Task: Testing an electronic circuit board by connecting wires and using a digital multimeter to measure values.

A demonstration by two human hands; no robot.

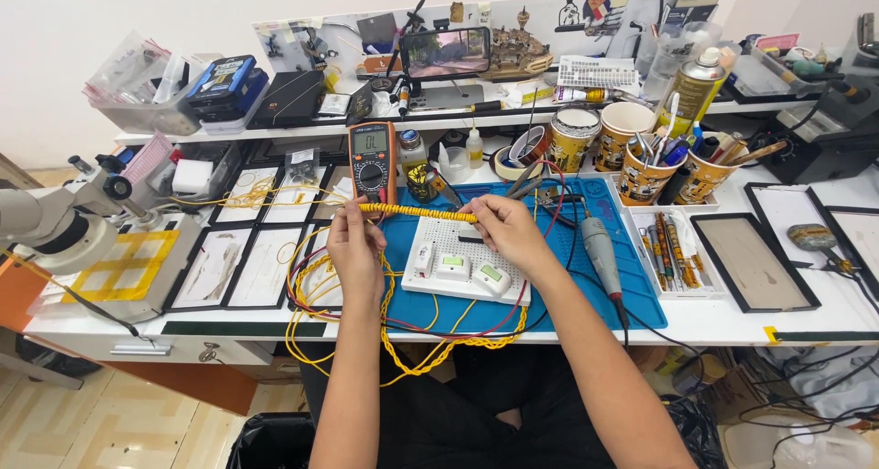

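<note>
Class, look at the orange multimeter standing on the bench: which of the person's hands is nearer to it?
Left. The left hand grips the yellow wire just below the multimeter; the right hand holds the wire's other end, farther right.

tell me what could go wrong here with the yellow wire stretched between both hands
1. The left hand and right hand hold the yellow wire taut just in front of the multimeter; a tug might knock it over.
2. Slack wire loops hang off the table edge and could snag.
3. The wire passes over the white board and may drag its small parts.
</note>
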